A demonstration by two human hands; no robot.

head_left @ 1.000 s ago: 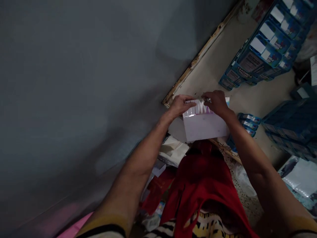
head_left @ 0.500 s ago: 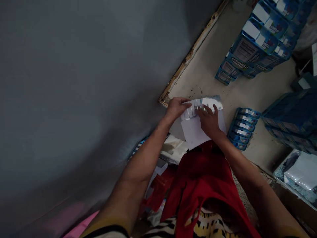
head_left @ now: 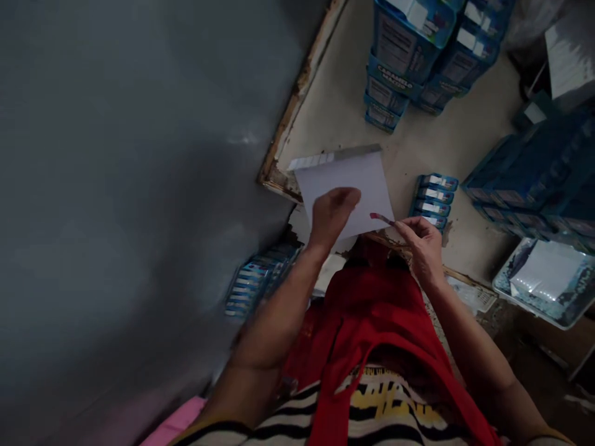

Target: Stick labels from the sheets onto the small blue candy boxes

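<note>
A white sheet (head_left: 344, 176) lies on the table, its far edge showing a shiny silver strip with pale labels. Over the middle of the sheet is my left hand (head_left: 331, 214), its fingers curled together; whatever they may hold is hidden. My right hand (head_left: 421, 241), near the sheet's right corner, pinches a small thin reddish strip (head_left: 382, 218) that points left over the sheet. A short row of blue packs (head_left: 434, 201) with white labels stands just beyond my right hand.
Tall stacks of blue boxes (head_left: 395, 49) stand at the back, and more blue boxes (head_left: 534, 179) at the right. A tray (head_left: 564, 319) holds white sheets at the lower right. Blue packs (head_left: 253, 285) sit below the table's left corner. A grey wall (head_left: 116, 155) fills the left.
Both hands have left the silver strip and come nearer the body, the right one now pinching the reddish strip. The view has shifted, so the table appears further left and higher.
</note>
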